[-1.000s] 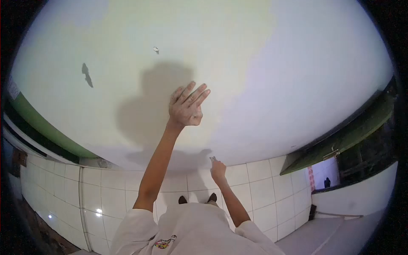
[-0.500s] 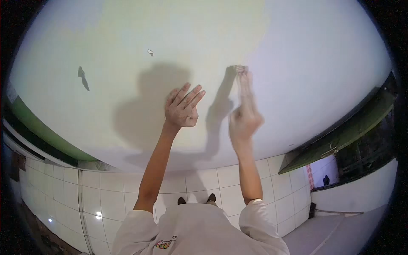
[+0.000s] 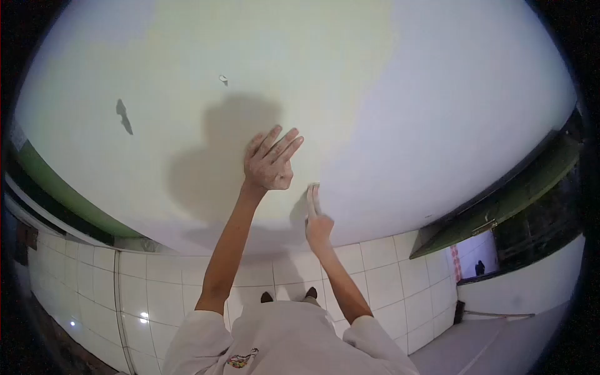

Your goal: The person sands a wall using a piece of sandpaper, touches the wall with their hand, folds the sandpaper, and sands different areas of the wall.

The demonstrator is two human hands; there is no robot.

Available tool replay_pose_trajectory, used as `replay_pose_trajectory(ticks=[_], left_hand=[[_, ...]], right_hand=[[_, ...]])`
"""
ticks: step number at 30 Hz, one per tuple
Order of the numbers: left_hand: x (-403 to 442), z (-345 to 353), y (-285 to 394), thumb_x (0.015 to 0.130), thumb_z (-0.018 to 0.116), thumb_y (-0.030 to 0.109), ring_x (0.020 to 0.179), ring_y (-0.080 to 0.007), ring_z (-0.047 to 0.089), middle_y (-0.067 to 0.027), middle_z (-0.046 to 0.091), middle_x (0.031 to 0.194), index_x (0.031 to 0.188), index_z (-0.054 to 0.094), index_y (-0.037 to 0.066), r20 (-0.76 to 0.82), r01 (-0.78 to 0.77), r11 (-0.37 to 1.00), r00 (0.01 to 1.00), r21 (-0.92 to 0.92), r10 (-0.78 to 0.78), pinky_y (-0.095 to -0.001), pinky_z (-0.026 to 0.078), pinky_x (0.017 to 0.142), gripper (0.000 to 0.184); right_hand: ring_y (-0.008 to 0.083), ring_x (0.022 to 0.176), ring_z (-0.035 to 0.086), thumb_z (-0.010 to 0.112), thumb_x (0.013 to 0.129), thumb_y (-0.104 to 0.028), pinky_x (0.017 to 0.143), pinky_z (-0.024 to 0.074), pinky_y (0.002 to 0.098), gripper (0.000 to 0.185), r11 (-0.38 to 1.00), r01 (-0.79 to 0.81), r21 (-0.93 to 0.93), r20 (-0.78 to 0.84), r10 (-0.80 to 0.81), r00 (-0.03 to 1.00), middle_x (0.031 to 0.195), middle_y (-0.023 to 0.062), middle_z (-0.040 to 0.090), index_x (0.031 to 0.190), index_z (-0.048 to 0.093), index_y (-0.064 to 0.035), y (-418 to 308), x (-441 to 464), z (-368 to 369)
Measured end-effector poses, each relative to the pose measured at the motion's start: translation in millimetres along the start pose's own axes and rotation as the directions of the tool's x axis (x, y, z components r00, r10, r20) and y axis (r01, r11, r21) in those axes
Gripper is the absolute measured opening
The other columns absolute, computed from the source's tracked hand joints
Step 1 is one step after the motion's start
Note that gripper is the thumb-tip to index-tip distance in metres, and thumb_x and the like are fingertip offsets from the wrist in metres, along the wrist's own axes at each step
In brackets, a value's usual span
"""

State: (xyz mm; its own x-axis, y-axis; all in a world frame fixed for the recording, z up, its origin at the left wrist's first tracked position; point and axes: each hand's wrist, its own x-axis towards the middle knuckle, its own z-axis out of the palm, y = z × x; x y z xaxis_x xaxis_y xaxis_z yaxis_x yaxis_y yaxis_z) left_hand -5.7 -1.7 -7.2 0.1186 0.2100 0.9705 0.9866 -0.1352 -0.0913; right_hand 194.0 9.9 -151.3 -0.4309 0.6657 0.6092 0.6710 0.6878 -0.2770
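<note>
Wall (image 3: 450,106) faces both hands and fills most of the view, its broad length running left to right and its bottom edge meeting the tiled floor (image 3: 387,281). A yellowish tint covers the middle of it and a lavender one the right; the border between them slants from the top edge down and leftward, ending near the fingertips of the right hand (image 3: 319,226). That hand is the nearer of the two to both this border and the bottom edge, its extended fingers straight, close together and pointing up the surface. The left hand (image 3: 269,164) is higher and to the left, over the yellowish part, its back to the camera and its fingers fanned slightly apart, with nothing visible in it.

Whether the right fingertips press on the surface or stop just short is hard to make out, and I cannot tell if they pinch anything thin. The left palm is hidden, so its contact is unclear too. A small white piece (image 3: 223,79) and a dark mark (image 3: 124,117), toward the upper left, are too small to identify. The lens's dark rim cuts off the upper corners.
</note>
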Motion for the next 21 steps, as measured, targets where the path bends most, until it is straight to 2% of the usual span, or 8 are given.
replay_pose_trajectory(ticks=[4,6,10,11,12,13,15,21], left_hand=[[1,-4,3,0.080,0.044,0.014,0.130,-0.0173,0.051,0.0062,0.063,0.132,0.121,0.071,0.021,0.016,-0.008,0.999,1.000,0.035,0.007,-0.0388,0.028,0.115,0.049],[5,-6,2,0.079,0.045,0.014,0.131,-0.0174,0.050,0.0063,0.064,0.132,0.120,0.071,0.022,0.049,-0.013,0.999,0.999,0.046,0.011,-0.0385,0.028,0.114,0.049],[4,-5,3,0.079,0.045,0.013,0.132,-0.0177,0.050,0.0058,0.064,0.131,0.121,0.071,0.022,0.030,-0.003,0.999,1.000,0.054,0.001,-0.0375,0.030,0.113,0.050],[3,-4,2,0.079,0.045,0.013,0.132,-0.0177,0.050,0.0058,0.064,0.131,0.121,0.071,0.022,0.038,-0.001,0.999,0.999,0.049,0.000,-0.0375,0.030,0.113,0.050],[2,-2,2,0.078,0.045,0.013,0.132,-0.0176,0.050,0.0059,0.064,0.131,0.121,0.070,0.022,0.025,-0.002,0.999,1.000,0.043,0.001,-0.0376,0.030,0.113,0.051],[2,-1,2,0.078,0.044,0.012,0.133,-0.0175,0.050,0.0059,0.064,0.132,0.121,0.070,0.023,0.011,-0.003,0.999,1.000,0.037,0.002,-0.0378,0.030,0.113,0.051],[0,-2,2,0.077,0.044,0.012,0.134,-0.0175,0.048,0.0060,0.063,0.133,0.121,0.070,0.023,0.032,-0.001,0.999,1.000,0.046,0.000,-0.0386,0.029,0.114,0.052],[-2,1,0,0.077,0.045,0.012,0.137,-0.0172,0.045,0.0059,0.062,0.134,0.122,0.070,0.023,0.024,0.003,1.000,1.000,0.016,-0.004,-0.0384,0.027,0.116,0.052]], right_hand=[[0.0339,0.075,0.068,0.059,0.075,0.001,0.064,0.0552,0.0454,0.045,0.968,-0.027,-0.251,0.544,0.165,0.823,0.120,0.0223,0.064,0.120,0.063,-0.0038,74,-106,83],[0.0365,0.079,0.069,0.058,0.081,-0.006,0.072,0.0546,0.0511,0.021,0.976,-0.156,-0.149,0.601,0.215,0.770,0.095,0.0227,0.069,0.098,0.068,-0.0036,114,-163,94],[0.0310,0.084,0.071,0.056,0.085,-0.007,0.071,0.0556,0.0449,0.019,0.879,-0.474,-0.043,0.553,0.416,0.721,0.089,0.0189,0.071,0.096,0.071,-0.0044,116,-178,83],[0.0268,0.085,0.072,0.055,0.086,-0.007,0.069,0.0561,0.0414,0.019,0.747,-0.648,0.148,0.544,0.486,0.684,0.087,0.0165,0.072,0.097,0.071,-0.0042,112,-180,78],[0.0159,0.068,0.066,0.055,0.090,-0.007,0.056,0.0518,0.0318,0.019,0.154,-0.926,0.344,0.657,0.666,0.355,0.080,0.0082,0.069,0.102,0.069,-0.0024,139,-203,130],[0.0159,0.068,0.066,0.055,0.090,-0.007,0.056,0.0518,0.0318,0.019,0.148,-0.929,0.340,0.656,0.670,0.347,0.080,0.0082,0.069,0.102,0.069,-0.0024,124,-190,115],[0.0103,0.052,0.051,0.054,0.093,-0.007,0.047,0.0432,0.0252,0.016,-0.498,-0.756,0.424,0.839,0.531,0.120,0.067,0.0014,0.060,0.096,0.068,-0.0015,97,-160,92],[0.0137,0.051,0.049,0.051,0.096,-0.010,0.045,0.0409,0.0260,0.018,-0.720,-0.567,0.400,0.907,0.398,0.136,0.069,0.0033,0.059,0.099,0.066,-0.0015,104,-163,146]])
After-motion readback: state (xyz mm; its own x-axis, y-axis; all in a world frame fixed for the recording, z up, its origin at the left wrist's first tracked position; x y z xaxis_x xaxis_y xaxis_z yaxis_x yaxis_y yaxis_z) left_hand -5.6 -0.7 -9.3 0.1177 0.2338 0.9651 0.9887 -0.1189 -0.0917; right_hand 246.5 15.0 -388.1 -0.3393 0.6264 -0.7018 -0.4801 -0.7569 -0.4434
